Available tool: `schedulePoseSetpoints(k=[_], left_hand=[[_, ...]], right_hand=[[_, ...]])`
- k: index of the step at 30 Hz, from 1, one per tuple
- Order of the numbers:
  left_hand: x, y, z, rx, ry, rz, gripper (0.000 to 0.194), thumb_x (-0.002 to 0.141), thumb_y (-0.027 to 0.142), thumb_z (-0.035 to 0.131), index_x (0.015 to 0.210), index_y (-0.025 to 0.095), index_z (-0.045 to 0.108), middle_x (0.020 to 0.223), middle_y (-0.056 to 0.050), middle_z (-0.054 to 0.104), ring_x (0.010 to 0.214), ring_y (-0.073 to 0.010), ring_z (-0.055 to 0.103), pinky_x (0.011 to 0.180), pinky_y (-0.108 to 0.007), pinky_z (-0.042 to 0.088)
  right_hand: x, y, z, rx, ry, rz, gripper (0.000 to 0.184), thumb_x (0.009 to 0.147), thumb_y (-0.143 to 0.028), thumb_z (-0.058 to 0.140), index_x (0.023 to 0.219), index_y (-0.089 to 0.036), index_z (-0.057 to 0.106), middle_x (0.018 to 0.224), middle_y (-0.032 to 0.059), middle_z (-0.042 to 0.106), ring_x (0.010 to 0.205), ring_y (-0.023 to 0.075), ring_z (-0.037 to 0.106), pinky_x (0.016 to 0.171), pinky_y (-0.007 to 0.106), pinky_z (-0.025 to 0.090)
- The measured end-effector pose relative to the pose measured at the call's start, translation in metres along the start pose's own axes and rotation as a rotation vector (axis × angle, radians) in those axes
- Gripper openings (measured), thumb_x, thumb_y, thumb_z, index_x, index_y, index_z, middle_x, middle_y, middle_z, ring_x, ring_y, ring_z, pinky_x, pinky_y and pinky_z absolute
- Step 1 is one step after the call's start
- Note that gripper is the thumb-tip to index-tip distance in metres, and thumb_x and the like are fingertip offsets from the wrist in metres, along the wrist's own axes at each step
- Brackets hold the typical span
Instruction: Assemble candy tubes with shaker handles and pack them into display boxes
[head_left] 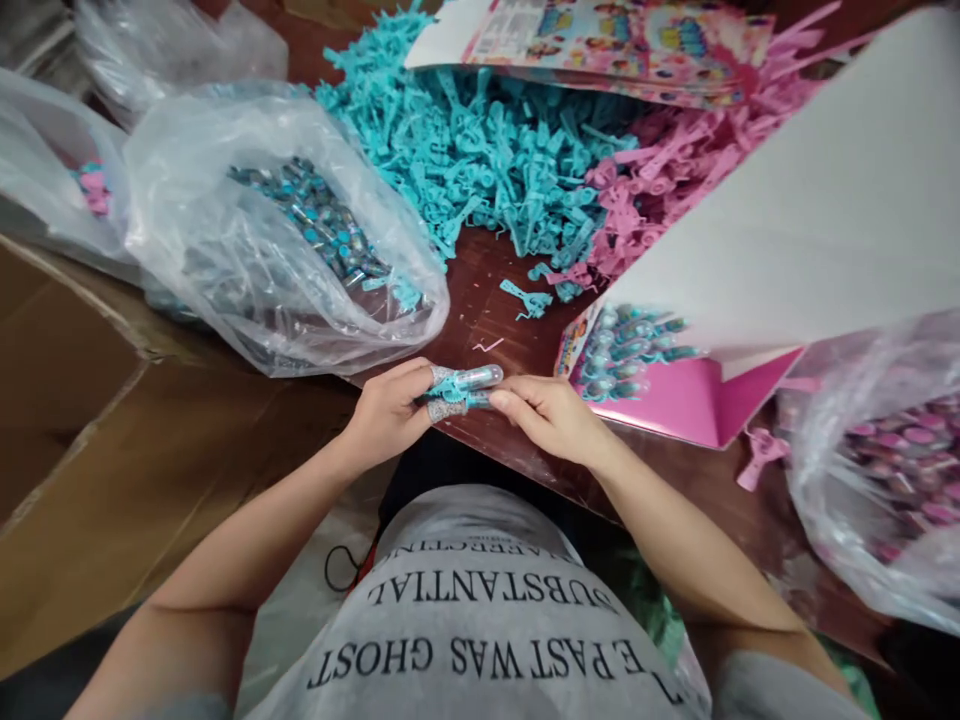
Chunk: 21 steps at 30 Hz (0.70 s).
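My left hand [401, 403], with silvery wrapping on its thumb and a finger, is closed on a turquoise plastic piece [448, 384]. A clear round-ended tube [480, 377] sticks out of it to the right. Just below lies a second clear tube [478, 399], and my right hand [546, 412] pinches its right end between thumb and fingers. Both hands are at the table's near edge, close together. Beyond them a loose turquoise plastic piece [528, 299] and a thin pink scrap [489, 346] lie on the table [480, 270].
Turquoise pieces [465, 150] and pink pieces [645, 190] are heaped at the back under printed cards [615, 50]. A plastic bag [202, 260] of small tubes stands left, another bag [817, 500] right. An open display box [645, 400] holds several finished-looking turquoise items [622, 350].
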<state>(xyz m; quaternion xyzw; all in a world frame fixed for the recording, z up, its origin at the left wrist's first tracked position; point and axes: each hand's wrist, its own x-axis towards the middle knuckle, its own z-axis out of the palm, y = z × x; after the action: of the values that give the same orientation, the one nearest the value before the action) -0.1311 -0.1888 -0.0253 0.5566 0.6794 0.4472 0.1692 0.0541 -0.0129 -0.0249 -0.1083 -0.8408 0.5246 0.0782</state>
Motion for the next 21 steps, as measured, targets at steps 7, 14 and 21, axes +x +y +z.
schedulePoseSetpoints(k=[7, 14, 21], left_hand=[[0.024, 0.026, 0.023, 0.018, -0.117, 0.132, 0.012, 0.095, 0.027, 0.078, 0.107, 0.028, 0.079, 0.087, -0.001, 0.075, 0.074, -0.0158, 0.068, 0.067, -0.026, 0.055], [0.041, 0.061, 0.085, 0.194, -0.132, 0.330, 0.014, 0.098, 0.026, 0.073, 0.112, 0.023, 0.076, 0.094, -0.005, 0.078, 0.080, -0.0185, 0.073, 0.069, -0.028, 0.056], [0.083, 0.080, 0.133, 0.157, -0.052, 0.396, 0.068, 0.093, 0.063, 0.076, 0.144, 0.020, 0.061, 0.132, -0.015, 0.073, 0.122, -0.0291, 0.072, 0.104, -0.043, 0.061]], right_hand=[[-0.061, -0.004, -0.020, 0.151, 0.211, 0.109, 0.052, 0.097, -0.058, 0.071, 0.133, -0.021, 0.069, 0.108, 0.0052, 0.078, 0.066, 0.0109, 0.064, 0.064, 0.028, 0.052], [-0.121, 0.005, -0.051, 0.176, 0.349, 0.147, 0.052, 0.109, -0.061, 0.049, 0.100, -0.018, 0.077, 0.081, 0.0026, 0.077, 0.064, 0.0112, 0.065, 0.063, 0.027, 0.051], [-0.158, 0.023, -0.108, -0.088, 0.631, -0.029, 0.030, 0.098, -0.040, 0.077, 0.126, -0.029, 0.075, 0.112, 0.0018, 0.083, 0.085, 0.0156, 0.078, 0.078, 0.030, 0.063]])
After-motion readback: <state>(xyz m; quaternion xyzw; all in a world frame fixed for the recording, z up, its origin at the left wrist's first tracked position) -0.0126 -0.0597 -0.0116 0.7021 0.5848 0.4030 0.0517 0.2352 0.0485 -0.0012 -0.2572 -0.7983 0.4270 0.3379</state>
